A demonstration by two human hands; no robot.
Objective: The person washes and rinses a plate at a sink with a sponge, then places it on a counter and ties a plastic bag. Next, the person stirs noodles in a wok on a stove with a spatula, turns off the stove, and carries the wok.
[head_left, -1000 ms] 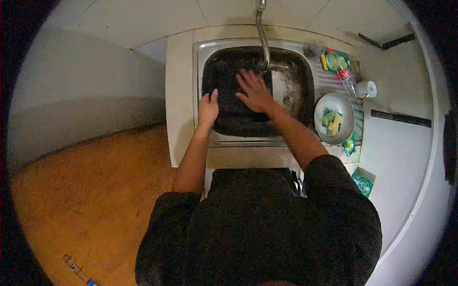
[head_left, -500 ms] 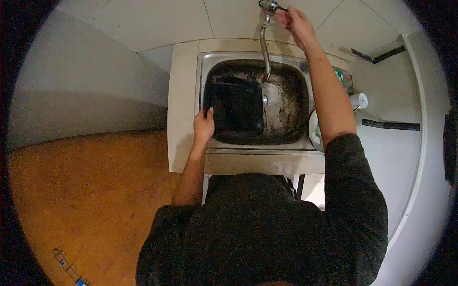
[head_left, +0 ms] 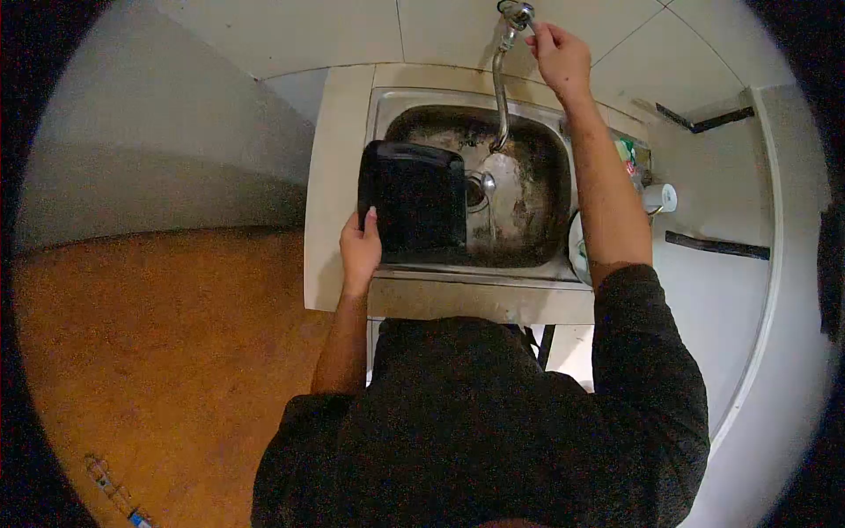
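Observation:
My left hand [head_left: 361, 248] grips the left edge of a black rectangular tray [head_left: 414, 202], thumb on top and the other fingers hidden under it. The tray covers the left part of the stained metal sink [head_left: 550, 246]. High at the back, my right hand [head_left: 562, 60] is closed on the small handle of the wall faucet [head_left: 518, 16]. From the faucet a bent metal spout [head_left: 503, 97] hangs down over the basin. To the right of the tray, the drain [head_left: 477, 189] shows, with a shiny round metal piece beside it.
Right of the sink, partly behind my forearm, are a white cup-like object [head_left: 662, 198], a green packet [head_left: 626, 151] and a pale round container [head_left: 577, 246]. Black brackets [head_left: 717, 245] sit on the right wall. A tiled ledge [head_left: 339, 132] borders the sink.
The tray has moved left and appears lifted with my left hand, uncovering the drain. My right hand stays at the faucet handle, its fingers drawn in more closely.

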